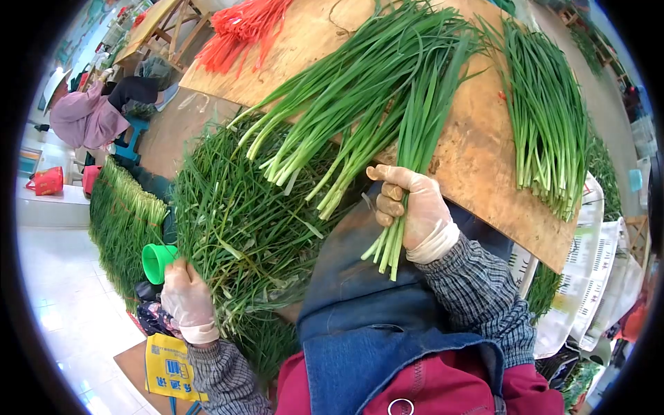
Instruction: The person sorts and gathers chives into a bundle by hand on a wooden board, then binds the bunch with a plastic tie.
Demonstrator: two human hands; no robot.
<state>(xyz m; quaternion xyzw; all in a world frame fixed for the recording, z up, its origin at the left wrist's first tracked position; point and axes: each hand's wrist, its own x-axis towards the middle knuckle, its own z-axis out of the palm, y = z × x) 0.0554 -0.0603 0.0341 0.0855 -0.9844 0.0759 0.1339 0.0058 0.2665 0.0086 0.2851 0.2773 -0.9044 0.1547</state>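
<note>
Gloved, my right hand (413, 207) is closed round the lower stems of a small bunch of green leafy stalks (423, 131), whose pale ends stick out below the fist. My left hand (185, 294), also gloved, holds a green plastic cup (158, 261) at the lower left. Beside the held bunch, loose stalks (332, 104) lie in several clumps on the wooden board (477, 162), their pale ends hanging over its near edge. Another pile of stalks (546, 117) rests on the board's right side.
A heap of loose greens (242, 214) lies between my hands. Red ties (238, 31) sit on the board's far left. Tied bundles (124, 221) stand at the left. A person (86, 114) sits at the upper left. A yellow bag (169, 366) lies lower left.
</note>
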